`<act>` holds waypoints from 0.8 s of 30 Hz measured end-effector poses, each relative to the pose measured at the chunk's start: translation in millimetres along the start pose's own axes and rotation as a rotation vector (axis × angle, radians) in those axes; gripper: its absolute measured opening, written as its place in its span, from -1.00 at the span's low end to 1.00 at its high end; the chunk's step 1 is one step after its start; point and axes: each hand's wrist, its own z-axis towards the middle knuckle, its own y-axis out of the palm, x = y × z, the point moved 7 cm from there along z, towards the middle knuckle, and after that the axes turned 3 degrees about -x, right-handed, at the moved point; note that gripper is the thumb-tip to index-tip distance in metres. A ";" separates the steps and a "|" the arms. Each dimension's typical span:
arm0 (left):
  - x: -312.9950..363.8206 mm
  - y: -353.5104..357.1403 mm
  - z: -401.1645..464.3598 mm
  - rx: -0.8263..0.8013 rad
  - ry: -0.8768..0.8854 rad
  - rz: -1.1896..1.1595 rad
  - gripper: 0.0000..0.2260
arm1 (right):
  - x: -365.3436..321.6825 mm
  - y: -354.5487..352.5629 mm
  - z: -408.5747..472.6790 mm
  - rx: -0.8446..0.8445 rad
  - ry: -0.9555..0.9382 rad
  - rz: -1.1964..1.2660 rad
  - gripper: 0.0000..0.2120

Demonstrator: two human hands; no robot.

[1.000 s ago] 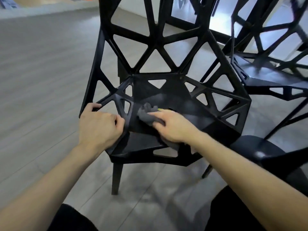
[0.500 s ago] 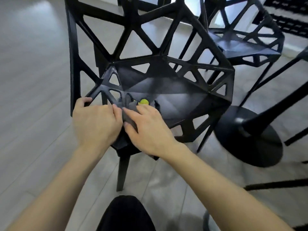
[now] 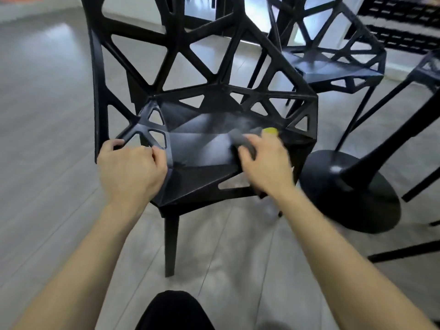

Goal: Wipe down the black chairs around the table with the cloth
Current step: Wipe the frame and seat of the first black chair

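Chair [image 3: 204,148] edge gripped by left hand [image 3: 131,172]; cloth [image 3: 240,140] pressed under blurred right hand [image 3: 264,163] — cloth could snag in seat cut-outs nearby.

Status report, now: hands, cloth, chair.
Left hand grips near chair frame. Right hand presses grey cloth on seat. Nothing blocking.

It looks like a dining or meeting area indoors: grey plank floor [image 3: 47,120], black geometric chairs [image 3: 214,96] grouped together, and a round pedestal base [image 3: 357,194] at the right.
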 end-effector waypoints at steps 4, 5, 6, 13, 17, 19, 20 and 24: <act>-1.1 -9.6 1.5 0.079 -0.007 -0.083 -0.50 | -101.4 45.4 -74.1 -0.143 -0.521 0.198 -0.57; 1.5 -18.4 -3.9 0.136 0.028 -0.132 -0.55 | -100.3 43.2 -78.3 -0.156 -0.612 0.236 -0.57; 6.5 -27.9 -13.2 0.196 0.086 -0.208 -0.60 | -85.3 37.5 -73.9 -0.137 -0.658 0.252 -0.56; 147.8 -32.0 -108.6 -0.055 0.498 -0.317 -0.68 | 138.1 -26.4 6.6 0.229 0.096 0.321 -0.59; 163.6 -0.3 -121.9 -0.235 0.521 -0.166 -0.41 | 77.2 -2.4 -38.5 0.357 0.010 0.354 -0.59; 164.1 3.0 -118.8 -0.225 0.577 -0.069 -0.50 | 24.8 14.5 -70.0 0.316 -0.284 0.385 -0.62; 163.4 2.9 -115.7 -0.197 0.608 -0.044 -0.59 | 11.3 20.0 -78.5 0.287 -0.417 0.395 -0.64; 148.5 11.3 -101.2 -0.206 0.528 -0.153 -0.64 | 37.6 14.1 -59.9 0.219 -0.643 0.343 -0.63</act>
